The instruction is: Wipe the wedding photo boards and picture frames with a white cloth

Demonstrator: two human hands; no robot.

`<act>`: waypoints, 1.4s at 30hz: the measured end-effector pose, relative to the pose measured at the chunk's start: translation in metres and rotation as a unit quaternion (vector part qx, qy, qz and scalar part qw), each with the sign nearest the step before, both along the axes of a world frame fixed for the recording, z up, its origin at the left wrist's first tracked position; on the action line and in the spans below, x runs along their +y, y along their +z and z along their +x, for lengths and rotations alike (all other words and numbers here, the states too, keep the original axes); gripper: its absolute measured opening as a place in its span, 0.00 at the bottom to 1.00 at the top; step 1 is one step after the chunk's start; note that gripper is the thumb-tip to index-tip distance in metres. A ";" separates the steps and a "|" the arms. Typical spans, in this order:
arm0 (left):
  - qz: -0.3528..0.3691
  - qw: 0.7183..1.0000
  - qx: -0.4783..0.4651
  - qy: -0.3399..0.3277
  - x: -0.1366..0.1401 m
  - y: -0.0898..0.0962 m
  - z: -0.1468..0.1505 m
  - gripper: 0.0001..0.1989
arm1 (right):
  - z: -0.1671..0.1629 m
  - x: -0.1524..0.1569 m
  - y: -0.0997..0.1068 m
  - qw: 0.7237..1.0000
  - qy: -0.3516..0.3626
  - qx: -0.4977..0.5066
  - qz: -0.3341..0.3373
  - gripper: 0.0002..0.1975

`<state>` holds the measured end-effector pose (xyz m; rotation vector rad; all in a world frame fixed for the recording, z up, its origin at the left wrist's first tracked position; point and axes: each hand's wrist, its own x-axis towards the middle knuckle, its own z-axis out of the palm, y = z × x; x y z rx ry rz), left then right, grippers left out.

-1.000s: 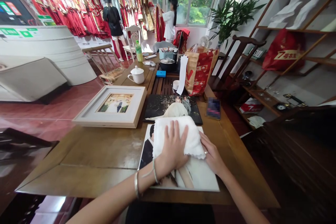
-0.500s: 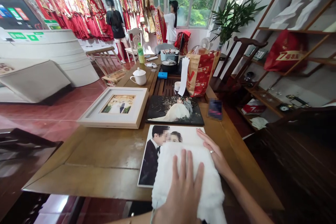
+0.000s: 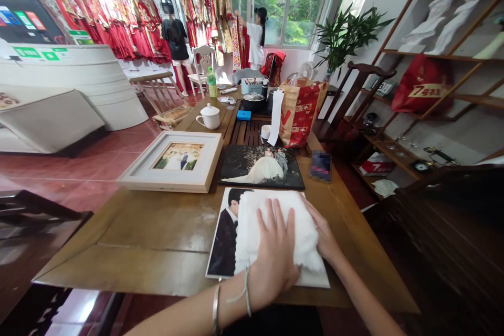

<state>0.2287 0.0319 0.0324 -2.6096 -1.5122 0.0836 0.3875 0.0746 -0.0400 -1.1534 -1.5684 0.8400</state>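
Observation:
My left hand (image 3: 275,244) lies flat with fingers spread on a white cloth (image 3: 252,231), pressing it against a photo panel (image 3: 222,247) on the table. The cloth covers most of the panel; a dark suit and part of a head show at its left. My right hand (image 3: 323,231) rests along the panel's right edge, fingers stretched out and partly hidden by the cloth. Just beyond lies a dark photo panel (image 3: 255,168) with a wedding gown in it. A white-framed photo (image 3: 175,160) lies to the left.
On the wooden table (image 3: 157,236) stand a lidded white cup (image 3: 209,116), a green-labelled bottle (image 3: 211,83), a black pot (image 3: 253,101), a blue box (image 3: 243,115) and a red-brown paper bag (image 3: 301,115). Two people stand by red garments (image 3: 118,26) at the back. Shelves (image 3: 444,55) line the right.
My left hand has moved forward with the cloth, which now covers the upper part of the panel and bares its lower edge. My right hand has come slightly nearer along the right edge.

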 end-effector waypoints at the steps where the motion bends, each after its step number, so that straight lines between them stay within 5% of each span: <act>1: 0.017 1.000 -0.008 -0.015 -0.012 -0.007 -0.003 0.53 | -0.001 0.000 0.001 1.000 0.000 -0.010 -0.004 0.24; 5: 0.101 0.993 -0.034 -0.048 -0.054 -0.036 -0.017 0.38 | -0.004 0.001 0.004 0.999 -0.012 -0.049 -0.009 0.21; 7: 0.090 0.993 -0.041 -0.060 -0.056 -0.037 -0.023 0.38 | -0.005 0.002 0.004 0.998 -0.016 -0.060 -0.003 0.21; 11: 0.014 1.000 -0.016 -0.017 -0.018 -0.014 -0.024 0.54 | -0.006 0.003 0.003 0.997 -0.002 -0.072 0.029 0.20; 15: 0.007 0.998 0.009 0.068 0.034 0.004 -0.012 0.52 | -0.006 0.003 0.003 0.996 0.002 -0.076 0.040 0.22; 18: 0.004 0.998 0.008 0.068 0.046 0.006 -0.008 0.51 | -0.007 0.003 0.004 0.996 0.004 -0.080 0.039 0.24; 26: -0.092 0.991 -0.034 -0.093 -0.038 -0.002 -0.060 0.58 | -0.007 0.001 0.007 0.993 -0.011 -0.116 0.025 0.21; 29: -0.136 0.982 -0.037 -0.122 -0.048 -0.001 -0.081 0.59 | -0.007 0.000 0.008 0.993 -0.016 -0.113 0.025 0.20; 38: -0.086 0.995 -0.054 -0.022 0.047 0.009 -0.059 0.46 | -0.009 0.000 0.013 0.992 -0.031 -0.124 0.019 0.24; 42: -0.095 0.994 -0.050 -0.016 0.046 0.013 -0.058 0.45 | -0.009 0.000 0.012 0.991 -0.030 -0.127 0.022 0.24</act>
